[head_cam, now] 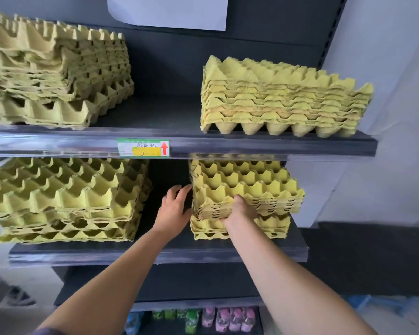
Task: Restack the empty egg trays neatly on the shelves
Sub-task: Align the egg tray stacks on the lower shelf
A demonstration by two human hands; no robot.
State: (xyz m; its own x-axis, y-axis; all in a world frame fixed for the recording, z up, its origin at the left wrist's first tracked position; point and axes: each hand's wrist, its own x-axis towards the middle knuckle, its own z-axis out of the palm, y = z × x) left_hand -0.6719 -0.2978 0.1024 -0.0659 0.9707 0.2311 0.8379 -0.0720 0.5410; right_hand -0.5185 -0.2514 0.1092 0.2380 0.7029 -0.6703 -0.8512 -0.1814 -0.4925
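Note:
Yellow-green pulp egg trays sit in four stacks on two dark shelves. On the lower shelf [160,252], my right hand [240,210] grips the front edge of a batch of trays [247,189], which lies skewed on a few trays [276,226] beneath. My left hand [173,210] reaches along the left side of that batch with fingers spread and nearly straight, touching its edge. An untidy stack [63,199] sits at lower left. On the upper shelf [276,147], a messy stack [53,71] is at left and a neater one [281,100] at right.
A green and yellow price label [143,147] with a red arrow hangs on the upper shelf's rail. A white paper [167,10] is stuck to the dark back panel. Small bottles [211,320] stand at the bottom. A pale wall [385,117] flanks the right side.

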